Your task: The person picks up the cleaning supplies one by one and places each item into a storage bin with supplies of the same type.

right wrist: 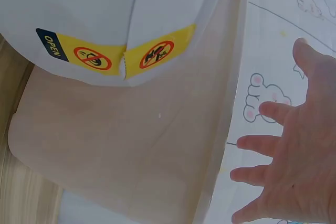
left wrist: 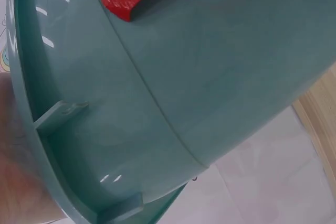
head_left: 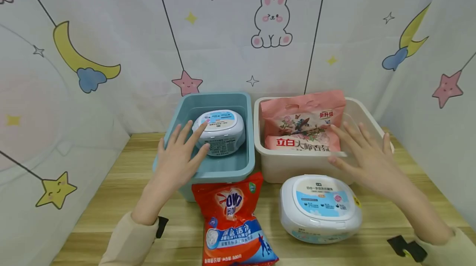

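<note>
My left hand hovers with spread fingers over the left side of a blue plastic bin. Inside that bin sits a white lidded tub with a blue label. On the right, my right hand spreads its fingers above the front right of a cream bin. A pink detergent bag stands in the cream bin. In front of it, a second white tub rests on the table; its yellow OPEN seal shows in the right wrist view. Neither hand holds anything.
A red bag of washing powder lies on the wooden table, its top edge against the blue bin's front. Close behind the bins hangs a white printed curtain, which also runs along both sides.
</note>
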A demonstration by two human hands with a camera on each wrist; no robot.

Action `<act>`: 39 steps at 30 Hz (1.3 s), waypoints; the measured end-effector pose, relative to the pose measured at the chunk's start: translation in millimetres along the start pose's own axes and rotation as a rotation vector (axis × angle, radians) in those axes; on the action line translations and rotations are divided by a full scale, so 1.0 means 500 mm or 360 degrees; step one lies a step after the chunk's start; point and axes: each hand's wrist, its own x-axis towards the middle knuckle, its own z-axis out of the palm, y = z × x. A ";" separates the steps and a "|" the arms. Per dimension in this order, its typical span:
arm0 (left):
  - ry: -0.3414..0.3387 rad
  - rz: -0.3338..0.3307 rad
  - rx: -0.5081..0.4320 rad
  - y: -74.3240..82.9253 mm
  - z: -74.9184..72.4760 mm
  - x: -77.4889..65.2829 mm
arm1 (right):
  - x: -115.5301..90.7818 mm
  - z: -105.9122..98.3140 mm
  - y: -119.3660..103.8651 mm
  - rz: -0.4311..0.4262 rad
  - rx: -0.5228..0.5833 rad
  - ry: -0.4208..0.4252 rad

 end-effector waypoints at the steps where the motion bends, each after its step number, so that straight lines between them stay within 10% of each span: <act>1: -0.0001 -0.0005 -0.0002 0.000 0.000 0.000 | -0.001 0.001 0.000 -0.0002 0.0004 0.0001; 39: 0.0459 -0.0074 -0.0269 -0.049 0.000 -0.035 | -0.047 0.030 -0.016 -0.0180 0.0062 0.0190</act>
